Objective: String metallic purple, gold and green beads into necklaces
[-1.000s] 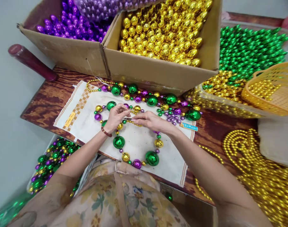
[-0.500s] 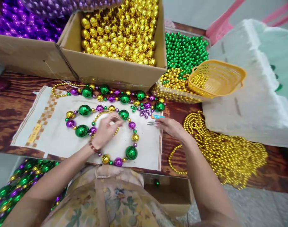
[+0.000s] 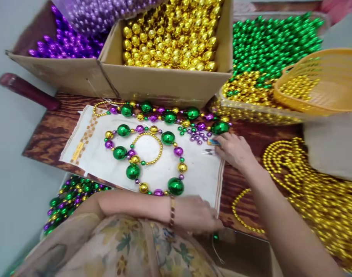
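My left hand (image 3: 197, 215), blurred, is over the cloth's front edge with its fingers stretched out. A short white string (image 3: 218, 250) is in the air below it, seemingly apart from the fingers. My right hand (image 3: 235, 152) is low at the cloth's right side, closed over the handle end of small thread snips (image 3: 208, 152), their points facing left. A blue-and-orange piece (image 3: 213, 142) lies by its fingertips. A necklace of green, purple and gold beads (image 3: 175, 186) lies looped on the white cloth (image 3: 199, 177), with a ring of small gold beads (image 3: 161, 148) joined to it.
Another bead strand (image 3: 170, 117) lies along the cloth's back edge, near loose purple beads (image 3: 197, 135). Cardboard boxes of purple and gold beads (image 3: 170, 46) stand behind. To the right are a yellow basket (image 3: 323, 107) and gold bead strands (image 3: 317, 200). An open box (image 3: 245, 250) is below the table.
My left hand has left the necklace and moved right and toward me, past the table edge. The white string now shows below it. The view has shifted left; my right hand stays by the snips.
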`<state>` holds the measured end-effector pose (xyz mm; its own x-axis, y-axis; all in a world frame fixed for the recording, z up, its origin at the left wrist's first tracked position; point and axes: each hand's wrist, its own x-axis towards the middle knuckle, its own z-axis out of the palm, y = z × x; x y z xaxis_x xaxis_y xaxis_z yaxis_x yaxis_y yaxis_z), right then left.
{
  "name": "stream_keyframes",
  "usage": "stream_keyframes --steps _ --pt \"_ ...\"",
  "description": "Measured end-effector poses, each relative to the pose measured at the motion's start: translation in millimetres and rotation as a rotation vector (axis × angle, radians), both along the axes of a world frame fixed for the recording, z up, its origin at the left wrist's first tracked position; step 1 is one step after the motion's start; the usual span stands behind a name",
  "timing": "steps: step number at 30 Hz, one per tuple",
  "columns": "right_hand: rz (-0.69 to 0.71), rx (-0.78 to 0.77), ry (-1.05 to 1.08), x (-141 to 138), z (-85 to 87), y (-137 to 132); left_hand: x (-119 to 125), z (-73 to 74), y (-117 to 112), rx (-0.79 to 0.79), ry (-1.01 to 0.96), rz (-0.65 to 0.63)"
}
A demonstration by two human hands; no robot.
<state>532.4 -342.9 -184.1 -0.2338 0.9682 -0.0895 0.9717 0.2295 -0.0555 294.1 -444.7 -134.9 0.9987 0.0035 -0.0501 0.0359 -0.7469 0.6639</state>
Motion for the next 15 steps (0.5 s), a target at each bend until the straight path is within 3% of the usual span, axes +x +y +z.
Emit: stream_keyframes --steps 4,6,8,10,12,15 --pt "-0.006 0.103 0.021 -6 -17.0 -2 -99 12.2 54 0.146 -0.074 0.648" --pt "-0.024 0.122 0.083 -6 -20.4 -5 -147 15.3 68 0.278 -0.006 0.892" --pt "-0.05 0.124 0.156 -4 -19.2 -8 -181 15.0 72 0.329 0.111 0.954" --pt "-0.076 0.139 0.216 -5 -12.2 -10 -196 12.1 71 0.351 0.195 0.92" --pt "-0.09 0.177 0.287 -15 0.6 -11 -196 7.8 68 0.381 0.224 0.876" --pt "-0.048 0.204 0.46 -52 24.4 -13 -187 1.8 69 0.397 0.224 0.877"
